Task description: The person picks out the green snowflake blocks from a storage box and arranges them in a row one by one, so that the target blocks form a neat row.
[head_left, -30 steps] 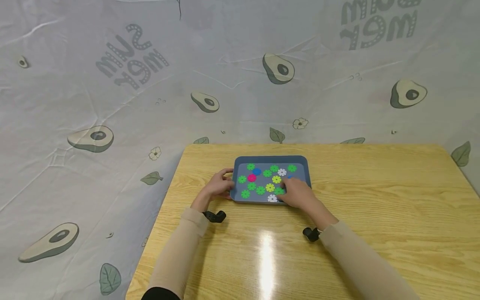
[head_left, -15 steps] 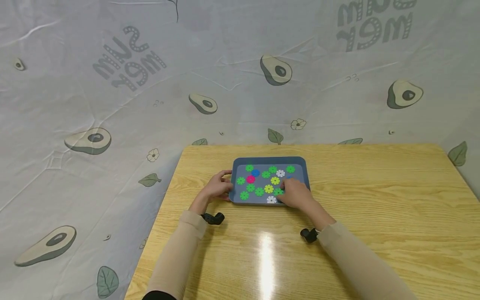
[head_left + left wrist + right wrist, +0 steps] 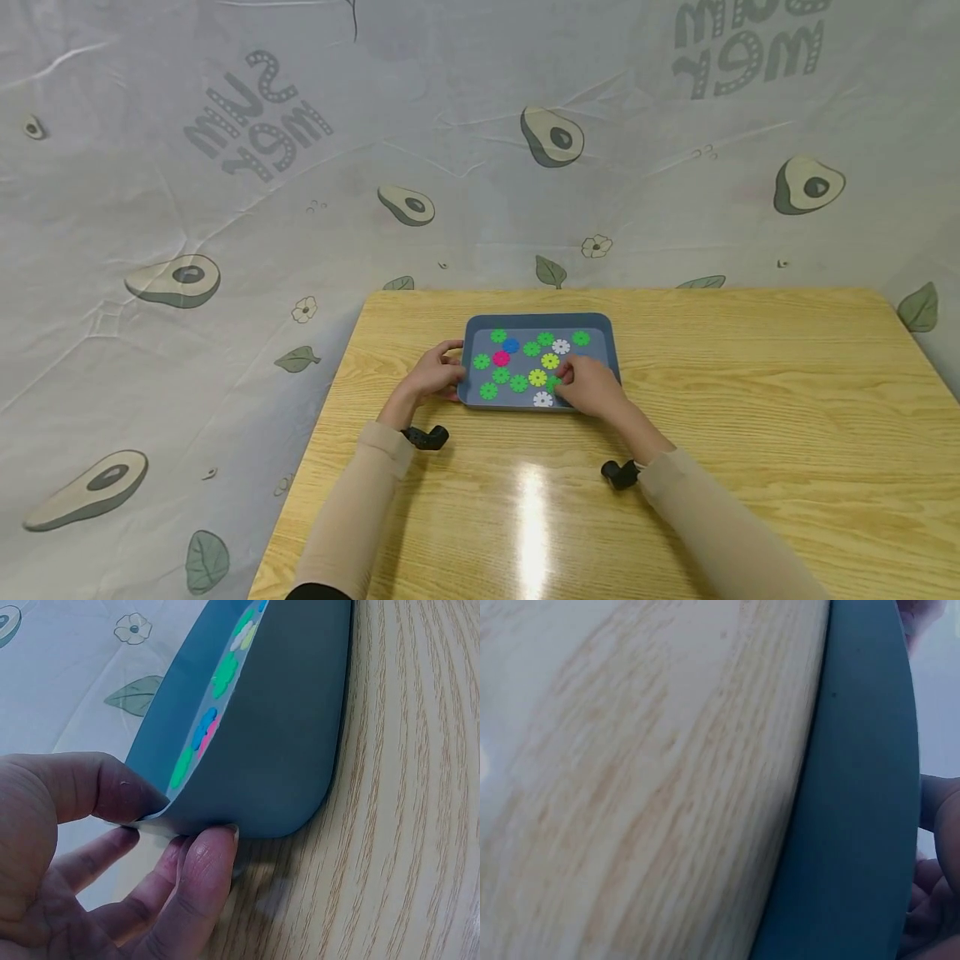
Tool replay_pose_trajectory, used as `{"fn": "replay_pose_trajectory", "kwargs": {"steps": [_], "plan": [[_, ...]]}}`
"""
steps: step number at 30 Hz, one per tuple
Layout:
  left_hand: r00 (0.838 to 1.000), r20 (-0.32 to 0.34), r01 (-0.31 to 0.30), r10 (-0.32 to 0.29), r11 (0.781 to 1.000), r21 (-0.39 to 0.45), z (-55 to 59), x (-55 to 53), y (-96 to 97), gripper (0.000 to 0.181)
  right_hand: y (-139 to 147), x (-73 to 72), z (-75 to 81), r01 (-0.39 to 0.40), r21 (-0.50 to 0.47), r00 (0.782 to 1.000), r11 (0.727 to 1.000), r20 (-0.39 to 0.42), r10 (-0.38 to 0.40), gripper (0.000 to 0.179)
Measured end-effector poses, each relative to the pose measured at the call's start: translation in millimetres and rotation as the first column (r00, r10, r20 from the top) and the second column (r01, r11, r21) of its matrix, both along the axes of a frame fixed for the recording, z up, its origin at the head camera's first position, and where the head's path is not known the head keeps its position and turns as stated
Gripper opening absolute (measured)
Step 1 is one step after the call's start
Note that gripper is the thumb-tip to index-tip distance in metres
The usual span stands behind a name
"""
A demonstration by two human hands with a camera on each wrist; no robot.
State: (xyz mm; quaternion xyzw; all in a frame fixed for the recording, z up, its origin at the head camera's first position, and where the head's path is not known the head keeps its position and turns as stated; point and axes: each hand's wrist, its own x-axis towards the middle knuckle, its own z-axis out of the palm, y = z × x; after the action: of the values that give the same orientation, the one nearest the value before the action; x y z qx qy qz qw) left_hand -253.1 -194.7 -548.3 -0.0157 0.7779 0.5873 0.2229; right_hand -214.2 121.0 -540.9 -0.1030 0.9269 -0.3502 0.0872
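My left hand [image 3: 431,375] pinches the left edge of a blue-grey tray [image 3: 538,321] near the far edge of the table [image 3: 750,417]. Towards the tray's near edge, my right hand [image 3: 592,387] partly hides a notched green disc [image 3: 551,383].

Near the centre of the frame, I'm counting one tray [image 3: 540,322] and two hands, the left hand [image 3: 437,372] and the right hand [image 3: 592,386]. Nine green discs [image 3: 519,383], two yellow discs [image 3: 537,377], two white discs [image 3: 542,400], one blue disc [image 3: 511,345] and one pink disc [image 3: 501,358] are showing; the right hand is blocking some view, so I may be undercounting.
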Motion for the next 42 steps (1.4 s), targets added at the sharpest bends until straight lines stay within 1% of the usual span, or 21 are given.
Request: {"fn": "replay_pose_trajectory", "kwargs": {"steps": [3,8,13,17,21,25,27,31,33,36,40,42], "plan": [[1.000,-0.003,-0.001,0.001,1.000,0.002,-1.3,-0.2,-0.5,0.070,2,-2.5,4.2,0.005,-0.035,1.000,0.999,-0.022,-0.006,0.017],[1.000,-0.008,0.001,-0.001,1.000,0.000,-0.7,-0.2,-0.7,0.071,12,-8.4,13.8,0.040,-0.074,0.995,0.996,-0.085,-0.046,0.019],[1.000,0.002,0.004,-0.004,1.000,0.009,-0.4,-1.8,-1.3,0.071,32,-16.6,24.6,0.100,-0.131,0.990,0.986,-0.090,-0.112,0.023],[1.000,0.010,0.002,-0.002,1.000,0.023,-0.3,-3.0,-2.1,0.072,50,-24.4,31.4,0.160,-0.148,0.980,0.976,-0.090,-0.175,0.026],[1.000,0.014,-0.003,0.003,0.999,0.032,-0.6,-3.6,-3.0,0.071,68,-29.9,34.7,0.215,-0.159,0.968,0.964,-0.095,-0.232,0.030],[1.000,0.015,-0.010,0.010,0.999,0.041,-0.4,-3.4,-3.1,0.071,84,-34.0,32.9,0.261,-0.182,0.955,0.948,-0.095,-0.281,0.035],[1.000,0.014,-0.012,0.011,0.999,0.043,0.0,-3.0,-3.1,0.071,91,-36.0,30.2,0.287,-0.202,0.949,0.936,-0.077,-0.307,0.038],[1.000,0.014,-0.013,0.012,0.999,0.046,0.1,-2.2,-3.1,0.071,106,-40.7,21.6,0.341,-0.244,0.936,0.908,-0.006,-0.353,0.045],[1.000,0.015,-0.013,0.012,0.999,0.045,-0.3,-2.1,-3.1,0.072,112,-42.7,17.4,0.362,-0.242,0.930,0.900,0.033,-0.366,0.048],[1.000,0.018,-0.011,0.011,0.999,0.046,-1.4,-2.1,-3.2,0.072,120,-45.5,11.3,0.368,-0.216,0.930,0.904,0.082,-0.359,0.049],[1.000,0.022,-0.012,0.011,0.999,0.045,-3.0,-1.9,-2.9,0.071,125,-49.1,5.0,0.332,-0.174,0.942,0.927,0.118,-0.315,0.049],[1.000,0.021,-0.012,0.011,0.999,0.043,-3.9,-1.7,-2.6,0.071,127,-51.4,1.4,0.316,-0.161,0.947,0.935,0.122,-0.299,0.049]]}}
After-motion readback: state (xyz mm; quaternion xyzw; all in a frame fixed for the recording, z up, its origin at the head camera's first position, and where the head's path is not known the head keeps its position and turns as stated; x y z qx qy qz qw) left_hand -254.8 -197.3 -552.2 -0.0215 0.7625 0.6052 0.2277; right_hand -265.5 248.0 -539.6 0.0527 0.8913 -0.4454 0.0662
